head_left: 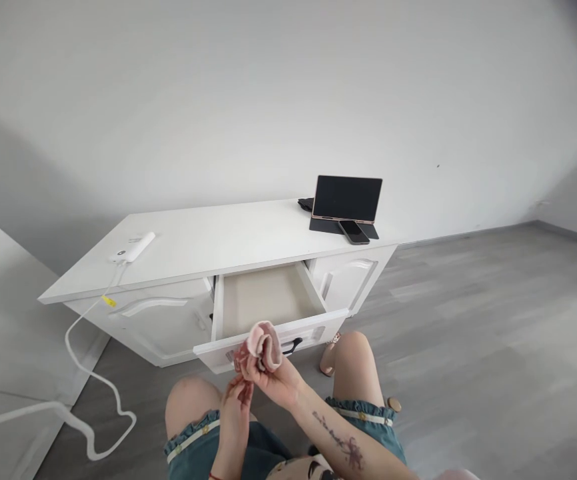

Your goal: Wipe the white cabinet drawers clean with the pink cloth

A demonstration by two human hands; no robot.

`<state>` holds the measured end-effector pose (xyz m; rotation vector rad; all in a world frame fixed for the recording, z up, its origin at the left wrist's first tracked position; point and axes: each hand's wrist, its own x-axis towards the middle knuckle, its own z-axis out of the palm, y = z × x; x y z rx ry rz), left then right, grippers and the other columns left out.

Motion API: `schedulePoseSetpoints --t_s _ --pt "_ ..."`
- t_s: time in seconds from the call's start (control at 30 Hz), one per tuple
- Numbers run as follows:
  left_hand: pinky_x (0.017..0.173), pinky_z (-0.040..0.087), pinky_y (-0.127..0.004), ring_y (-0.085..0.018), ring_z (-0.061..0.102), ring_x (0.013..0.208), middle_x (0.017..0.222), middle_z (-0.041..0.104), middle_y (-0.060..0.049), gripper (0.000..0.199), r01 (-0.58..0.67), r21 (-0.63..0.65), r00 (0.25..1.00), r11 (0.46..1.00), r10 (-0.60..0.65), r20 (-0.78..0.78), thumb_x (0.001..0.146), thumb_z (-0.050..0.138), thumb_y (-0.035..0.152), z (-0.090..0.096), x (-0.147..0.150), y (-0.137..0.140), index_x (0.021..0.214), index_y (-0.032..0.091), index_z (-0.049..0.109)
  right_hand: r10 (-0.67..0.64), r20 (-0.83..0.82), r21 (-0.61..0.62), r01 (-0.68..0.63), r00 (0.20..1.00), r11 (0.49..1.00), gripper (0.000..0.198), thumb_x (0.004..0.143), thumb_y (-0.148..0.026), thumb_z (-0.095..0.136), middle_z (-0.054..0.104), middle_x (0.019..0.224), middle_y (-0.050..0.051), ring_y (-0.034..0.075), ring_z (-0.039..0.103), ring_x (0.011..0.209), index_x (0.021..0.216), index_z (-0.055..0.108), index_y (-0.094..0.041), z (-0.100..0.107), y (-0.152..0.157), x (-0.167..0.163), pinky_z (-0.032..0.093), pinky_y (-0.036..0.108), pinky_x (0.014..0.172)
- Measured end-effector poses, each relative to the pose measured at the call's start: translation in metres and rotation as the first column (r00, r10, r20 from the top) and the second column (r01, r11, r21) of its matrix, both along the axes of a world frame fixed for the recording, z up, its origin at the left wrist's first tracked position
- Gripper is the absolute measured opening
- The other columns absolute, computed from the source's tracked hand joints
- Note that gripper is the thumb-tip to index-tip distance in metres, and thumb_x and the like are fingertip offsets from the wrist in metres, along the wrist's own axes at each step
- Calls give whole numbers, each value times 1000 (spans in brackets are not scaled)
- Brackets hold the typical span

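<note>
A small bundle of soft fabric (265,345), pale pink with a darker rose part, is bunched up in front of the open drawer. My right hand (279,385) is closed around it from below and the right. At its lower left, the fingers of my left hand (237,399) are pinched together on the darker rose part. Whether the bundle is a pair of socks or another small garment, I cannot tell. Just beyond my hands, the white drawer (268,300) is pulled out, with its black handle (292,345) partly behind the fabric.
On the white cabinet top (208,233) stand a propped-up tablet (347,198), with a phone (353,232) before it and a dark item (306,204) behind. A white power strip (138,248) lies at the left, its cable (86,363) hanging to the floor. My knees flank the drawer.
</note>
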<state>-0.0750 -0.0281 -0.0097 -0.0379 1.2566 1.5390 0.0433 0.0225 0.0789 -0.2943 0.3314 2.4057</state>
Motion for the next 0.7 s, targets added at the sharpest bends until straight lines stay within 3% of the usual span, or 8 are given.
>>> schedulePoseSetpoints --t_s 0.1,0.17,0.3,0.47,0.7 --pt "77 58 -28 -17 72 79 87 75 -5 27 189 59 972 980 -195 131 71 63 -4 6 30 15 79 21 71 -71 -110 -177 51 991 983 22 80 -5 74 63 95 3 9 66 86 93 58 -14 7 -3 38 60 17 71" --pt "79 59 -29 -19 73 82 92 78 -6 29 244 97 948 965 -258 184 69 64 -4 13 44 23 82 20 74 -147 -134 -201 118 980 972 27 79 2 71 59 96 1 5 66 81 94 55 -14 5 -4 61 59 14 75" --pt "90 59 -35 -21 75 85 87 78 -7 20 289 141 931 947 -312 188 72 64 0 28 53 34 78 17 74 -241 -108 -119 229 964 966 35 80 12 58 55 99 -1 3 66 78 99 53 -17 0 -1 102 59 14 75" --pt "88 61 -34 -18 76 76 82 78 -7 18 274 94 937 957 -288 198 76 68 -1 28 55 44 76 17 70 -381 -130 -274 337 915 901 39 79 11 55 54 94 -2 5 65 76 104 49 -19 -2 5 150 58 14 73" --pt "82 64 -31 -17 77 76 80 78 -5 20 274 111 945 955 -289 153 74 75 0 8 54 61 76 17 66 -456 -78 -27 455 887 890 35 77 5 51 55 88 -4 5 62 73 100 50 -21 -19 8 174 55 16 71"
